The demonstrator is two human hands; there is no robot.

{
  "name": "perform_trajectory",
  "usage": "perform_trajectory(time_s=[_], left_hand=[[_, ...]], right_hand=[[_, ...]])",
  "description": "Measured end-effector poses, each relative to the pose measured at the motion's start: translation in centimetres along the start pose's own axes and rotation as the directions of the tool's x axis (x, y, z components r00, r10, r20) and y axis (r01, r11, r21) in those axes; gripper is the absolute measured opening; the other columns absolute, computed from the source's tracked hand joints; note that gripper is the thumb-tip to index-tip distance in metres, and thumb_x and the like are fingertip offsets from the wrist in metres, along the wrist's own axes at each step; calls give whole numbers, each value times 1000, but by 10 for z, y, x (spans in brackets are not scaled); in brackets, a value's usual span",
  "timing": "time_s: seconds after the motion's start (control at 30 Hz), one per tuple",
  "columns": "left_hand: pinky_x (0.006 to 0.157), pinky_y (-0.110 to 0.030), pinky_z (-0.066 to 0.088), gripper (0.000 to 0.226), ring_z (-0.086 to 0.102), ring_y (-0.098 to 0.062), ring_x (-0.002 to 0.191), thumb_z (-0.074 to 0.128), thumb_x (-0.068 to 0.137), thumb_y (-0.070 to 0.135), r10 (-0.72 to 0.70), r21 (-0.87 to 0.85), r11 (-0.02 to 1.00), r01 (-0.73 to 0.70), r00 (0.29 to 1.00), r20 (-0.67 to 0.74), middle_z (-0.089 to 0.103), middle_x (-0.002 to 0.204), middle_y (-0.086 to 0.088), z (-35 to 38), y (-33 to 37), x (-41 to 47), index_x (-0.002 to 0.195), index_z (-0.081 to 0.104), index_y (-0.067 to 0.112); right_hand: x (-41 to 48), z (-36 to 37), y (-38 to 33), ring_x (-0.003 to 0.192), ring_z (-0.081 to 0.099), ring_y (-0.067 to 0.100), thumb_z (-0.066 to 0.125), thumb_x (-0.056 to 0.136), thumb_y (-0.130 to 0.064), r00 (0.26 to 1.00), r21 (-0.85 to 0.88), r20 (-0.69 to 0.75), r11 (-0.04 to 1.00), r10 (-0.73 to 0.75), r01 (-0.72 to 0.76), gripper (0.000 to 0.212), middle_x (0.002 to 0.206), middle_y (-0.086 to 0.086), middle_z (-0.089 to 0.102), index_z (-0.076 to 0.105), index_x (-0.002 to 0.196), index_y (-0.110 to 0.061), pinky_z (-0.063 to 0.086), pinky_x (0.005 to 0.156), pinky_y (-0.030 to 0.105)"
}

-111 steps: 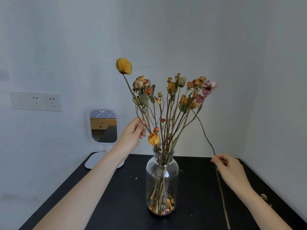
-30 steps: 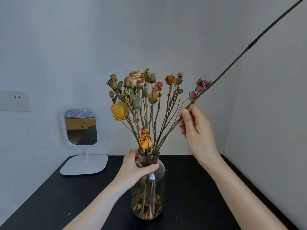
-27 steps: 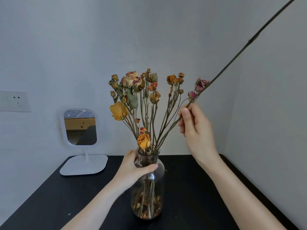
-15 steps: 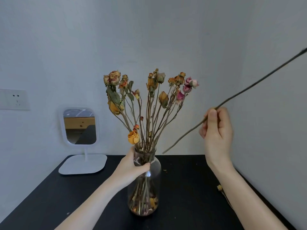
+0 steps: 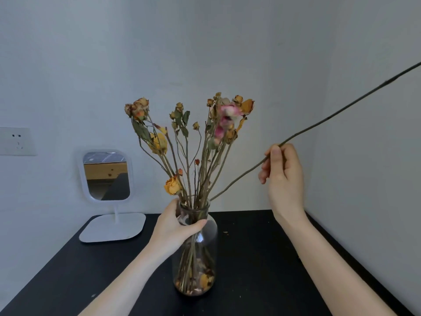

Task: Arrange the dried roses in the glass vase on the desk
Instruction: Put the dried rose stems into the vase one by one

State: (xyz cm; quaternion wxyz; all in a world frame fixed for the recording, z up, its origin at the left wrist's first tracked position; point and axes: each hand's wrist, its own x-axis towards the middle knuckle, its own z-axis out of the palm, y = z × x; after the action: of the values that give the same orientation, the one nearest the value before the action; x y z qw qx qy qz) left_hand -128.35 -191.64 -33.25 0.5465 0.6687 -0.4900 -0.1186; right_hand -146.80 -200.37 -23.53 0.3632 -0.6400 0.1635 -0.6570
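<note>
A clear glass vase (image 5: 200, 254) stands on the black desk (image 5: 255, 258), filled with dried roses (image 5: 193, 137) in yellow, orange and pink. My left hand (image 5: 175, 226) grips the vase's neck. To the right of the bunch, my right hand (image 5: 282, 176) pinches a long bare stem (image 5: 337, 114) between thumb and fingers. The stem slants from the upper right edge of the view down to the left. Its lower tip ends just right of the vase mouth, outside the glass. Its top runs out of view.
A white-framed standing mirror (image 5: 106, 176) sits at the desk's back left on a flat base. A wall socket (image 5: 16, 141) is at the far left. White walls close in behind and to the right. Small dry crumbs lie on the desk.
My right hand pulled the long stem out of the bunch to the right, then brought its lower tip back down toward the vase mouth. My left hand kept its grip on the vase neck.
</note>
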Motion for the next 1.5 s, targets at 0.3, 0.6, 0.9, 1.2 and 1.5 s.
perform_trajectory(time_s=[0.3, 0.6, 0.9, 1.2, 1.5], left_hand=[[77, -10, 40, 63, 52, 8, 100, 78, 47, 57, -33, -93, 995, 35, 999, 28, 58, 106, 24, -1, -3, -3, 100, 47, 45], [88, -18, 41, 75, 51, 4, 100, 83, 60, 39, -20, -41, 999, 19, 999, -29, 54, 106, 27, -5, -11, 1, 122, 41, 34], [83, -15, 41, 65, 53, 4, 105, 76, 66, 44, -17, -89, 996, 22, 998, 63, 57, 113, 20, -1, -8, -1, 121, 44, 33], [83, -12, 39, 67, 52, 2, 109, 72, 74, 40, 15, -37, 999, -12, 998, 68, 57, 119, 17, -1, -5, -3, 132, 43, 24], [76, -5, 40, 60, 52, 12, 102, 72, 71, 44, 16, -33, 999, -14, 998, 55, 57, 110, 25, 0, -5, -5, 124, 44, 34]], right_hand=[[-9, 9, -10, 57, 47, 5, 37, 98, -23, 992, -1, 102, 997, -70, 71, 22, 64, -8, 47, 49, 81, -27, 41, 48, 14], [-13, 19, -9, 61, 48, 7, 37, 98, -26, 981, -110, 171, 987, -96, 116, 18, 67, -8, 48, 48, 85, -24, 43, 55, 24], [-19, 34, -23, 62, 52, 16, 42, 97, -19, 951, -219, 274, 954, -141, 204, 13, 64, -8, 49, 50, 86, -18, 44, 54, 30], [-22, 47, -31, 55, 54, 11, 46, 96, -19, 940, -299, 304, 921, -158, 251, 18, 68, 3, 58, 59, 92, -8, 50, 54, 27], [-22, 44, -22, 52, 53, 5, 48, 94, -19, 947, -367, 280, 894, -158, 258, 18, 65, -6, 54, 62, 91, -8, 50, 55, 19]])
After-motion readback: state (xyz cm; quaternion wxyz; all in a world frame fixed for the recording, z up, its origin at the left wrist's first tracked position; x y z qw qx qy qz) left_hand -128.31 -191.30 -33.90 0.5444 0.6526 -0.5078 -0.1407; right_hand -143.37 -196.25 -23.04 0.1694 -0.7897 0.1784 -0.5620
